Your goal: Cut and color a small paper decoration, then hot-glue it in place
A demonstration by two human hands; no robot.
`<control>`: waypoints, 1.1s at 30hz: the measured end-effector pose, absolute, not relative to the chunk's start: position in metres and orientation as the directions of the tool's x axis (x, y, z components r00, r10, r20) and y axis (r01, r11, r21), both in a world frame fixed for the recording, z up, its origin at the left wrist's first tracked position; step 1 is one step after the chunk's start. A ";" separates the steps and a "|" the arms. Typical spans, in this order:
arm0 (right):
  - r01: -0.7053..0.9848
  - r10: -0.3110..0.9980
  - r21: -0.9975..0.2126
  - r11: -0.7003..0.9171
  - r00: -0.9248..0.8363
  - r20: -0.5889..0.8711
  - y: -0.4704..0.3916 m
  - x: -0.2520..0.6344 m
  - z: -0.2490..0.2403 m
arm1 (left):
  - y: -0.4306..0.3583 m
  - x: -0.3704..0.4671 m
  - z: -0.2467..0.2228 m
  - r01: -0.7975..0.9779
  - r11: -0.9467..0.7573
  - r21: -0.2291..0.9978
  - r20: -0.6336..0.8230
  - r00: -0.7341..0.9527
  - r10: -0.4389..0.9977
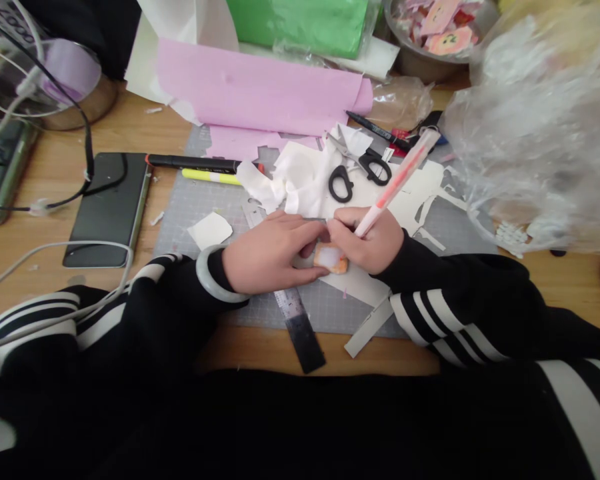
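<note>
Between the fingers and thumb of my left hand (275, 253) is a small piece (331, 259), orange at its edges with a pale lilac middle; its exact kind is unclear. My right hand (375, 240) is closed round a pen (397, 180) with a clear barrel and an orange-red core. The pen leans up to the right, and its tip is hidden behind my fingers close to the small piece. Under my hands lie white paper and a grey cutting mat (180, 220). A metal ruler (297, 320) extends from beneath my left hand toward the table's front edge.
Black-handled scissors (353, 173) lie among white paper scraps beyond my hands. A black marker (195, 162), a yellow marker (210, 177) and a phone (107, 207) are at left. Pink sheet (260, 87) lies behind, a metal bowl (415, 63) at back right, and plastic bags (540, 133) at right.
</note>
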State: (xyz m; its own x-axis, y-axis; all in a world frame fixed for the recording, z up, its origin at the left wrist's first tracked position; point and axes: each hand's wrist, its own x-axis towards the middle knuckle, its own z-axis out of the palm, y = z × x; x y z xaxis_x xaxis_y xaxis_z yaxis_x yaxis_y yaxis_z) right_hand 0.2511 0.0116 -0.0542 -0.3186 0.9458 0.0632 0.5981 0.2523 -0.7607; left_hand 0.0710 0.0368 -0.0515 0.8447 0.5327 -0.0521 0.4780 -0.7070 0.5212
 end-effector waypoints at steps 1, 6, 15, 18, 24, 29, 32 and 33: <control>0.601 0.946 -0.761 0.245 -0.321 0.051 0.012 0.251 -0.054 | 0.037 0.071 -0.052 0.478 -0.707 0.522 -0.053 0.845 0.532; 0.605 0.944 -0.762 0.231 -0.329 0.026 0.012 0.251 -0.052 | 0.037 0.071 -0.052 0.474 -0.707 0.525 -0.044 0.844 0.534; 0.592 0.945 -0.769 0.243 -0.323 0.049 0.012 0.252 -0.053 | 0.038 0.071 -0.052 0.469 -0.705 0.533 -0.047 0.848 0.528; 0.596 0.943 -0.766 0.240 -0.331 0.038 0.012 0.252 -0.053 | 0.037 0.071 -0.051 0.473 -0.703 0.531 -0.052 0.846 0.531; 0.593 0.947 -0.761 0.263 -0.310 0.085 0.012 0.251 -0.055 | 0.037 0.071 -0.052 0.470 -0.707 0.529 -0.043 0.847 0.530; 0.592 0.948 -0.758 0.273 -0.299 0.108 0.013 0.251 -0.057 | 0.038 0.071 -0.053 0.473 -0.710 0.522 -0.038 0.844 0.535; 0.591 0.947 -0.760 0.270 -0.304 0.100 0.013 0.251 -0.057 | 0.037 0.071 -0.053 0.472 -0.710 0.522 -0.039 0.845 0.533; 0.592 0.947 -0.760 0.268 -0.309 0.093 0.013 0.251 -0.057 | 0.037 0.071 -0.053 0.472 -0.710 0.522 -0.040 0.846 0.532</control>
State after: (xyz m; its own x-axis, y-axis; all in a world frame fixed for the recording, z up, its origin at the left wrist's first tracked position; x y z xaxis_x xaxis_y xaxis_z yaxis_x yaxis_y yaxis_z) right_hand 0.2514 0.0125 -0.0572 -0.3088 0.9465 0.0932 0.5924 0.2681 -0.7597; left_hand 0.0708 0.0366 -0.0532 0.8457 0.5323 -0.0398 0.4717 -0.7104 0.5223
